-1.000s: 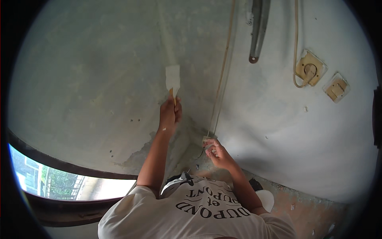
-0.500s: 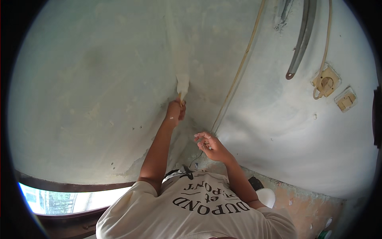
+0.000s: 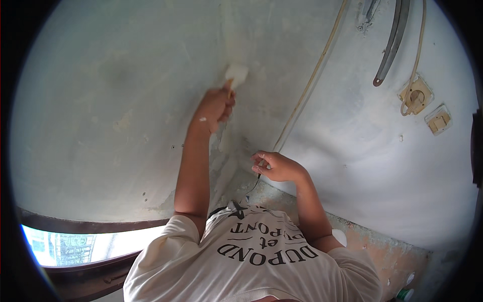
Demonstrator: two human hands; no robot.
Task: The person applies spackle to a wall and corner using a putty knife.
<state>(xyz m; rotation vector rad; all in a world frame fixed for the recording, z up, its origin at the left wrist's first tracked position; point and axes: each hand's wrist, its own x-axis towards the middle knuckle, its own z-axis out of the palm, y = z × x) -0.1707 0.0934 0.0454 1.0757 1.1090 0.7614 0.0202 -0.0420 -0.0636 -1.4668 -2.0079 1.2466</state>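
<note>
My left hand (image 3: pixel 216 107) reaches up to the inner corner where two walls meet. Its fingers are closed round the thin wooden handle (image 3: pixel 230 86) of a tool with a whitish, blurred head (image 3: pixel 236 74). That head is up at the corner; whether it is a brush or a putty knife I cannot tell. Lower and to the right, my right hand (image 3: pixel 275 166) hangs near the right wall with its fingers loosely bent and apart, and nothing shows in them. White smears mark both hands.
A pale cable (image 3: pixel 313 80) runs down the right wall. Further right are a grey metal strip (image 3: pixel 392 45), a yellowed socket with a plug (image 3: pixel 416 95) and a switch (image 3: pixel 439 121). A dark-framed window (image 3: pixel 85 246) lies at lower left. Bare, rough plaster (image 3: pixel 359 234) shows low on the right.
My left hand has moved up along the corner with the wooden-handled tool. My right hand has risen slightly, and its fingers are bent more. The view has shifted a little.
</note>
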